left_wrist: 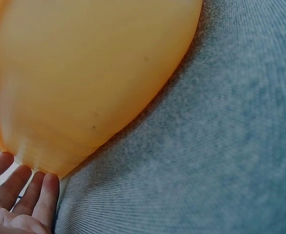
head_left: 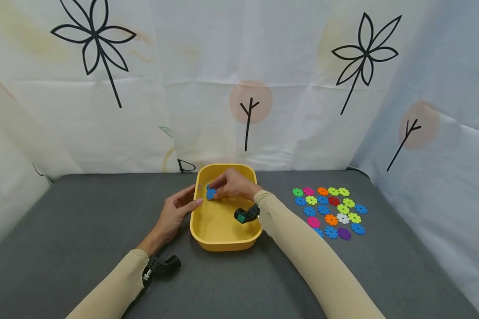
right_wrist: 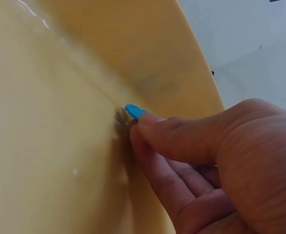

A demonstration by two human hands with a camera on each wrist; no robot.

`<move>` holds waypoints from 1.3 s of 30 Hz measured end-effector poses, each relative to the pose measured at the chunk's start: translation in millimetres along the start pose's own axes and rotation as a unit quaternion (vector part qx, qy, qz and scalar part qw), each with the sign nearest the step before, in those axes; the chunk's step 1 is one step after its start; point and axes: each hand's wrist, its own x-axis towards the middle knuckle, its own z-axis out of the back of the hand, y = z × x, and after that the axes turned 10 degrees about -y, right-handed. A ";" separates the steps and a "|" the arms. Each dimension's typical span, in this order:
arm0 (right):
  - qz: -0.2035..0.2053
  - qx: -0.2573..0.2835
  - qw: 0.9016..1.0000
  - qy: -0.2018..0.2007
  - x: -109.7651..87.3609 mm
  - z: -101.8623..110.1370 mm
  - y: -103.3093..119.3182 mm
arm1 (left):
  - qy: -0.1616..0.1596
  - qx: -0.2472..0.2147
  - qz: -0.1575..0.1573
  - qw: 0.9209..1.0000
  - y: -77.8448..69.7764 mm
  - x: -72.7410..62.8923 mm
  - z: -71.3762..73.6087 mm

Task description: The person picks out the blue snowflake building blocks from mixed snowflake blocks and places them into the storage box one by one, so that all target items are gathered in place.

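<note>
A yellow tub (head_left: 225, 228) stands in the middle of the table. My right hand (head_left: 234, 185) is inside it, pinching a blue notched disc (head_left: 210, 193) between thumb and fingertips near the left wall. In the right wrist view the blue disc (right_wrist: 135, 111) shows edge-on, just above the tub floor, with its shadow beside it. My left hand (head_left: 175, 213) rests against the tub's left side, its thumb at the rim. In the left wrist view its fingers (left_wrist: 46, 200) lie fairly straight against the tub's outer wall.
Several loose notched discs (head_left: 331, 219) in blue, yellow-green, orange, pink, red, white and purple lie spread on the grey table (head_left: 104, 221) to the right. A white patterned cloth (head_left: 207, 119) hangs behind the table, with more cloth at both sides.
</note>
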 end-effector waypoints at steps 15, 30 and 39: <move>-0.024 -0.012 0.999 -0.018 1.1 -5.4 0.9 | -0.004 0.007 0.010 1.000 0.0 0.9 -0.2; -0.013 -0.062 0.998 -0.022 2.4 -7.2 0.7 | -0.005 0.006 0.014 1.000 -0.3 0.9 -0.8; -0.020 -0.054 0.998 -0.021 2.2 -7.7 1.6 | -0.011 0.013 0.019 1.000 -1.4 0.9 -1.2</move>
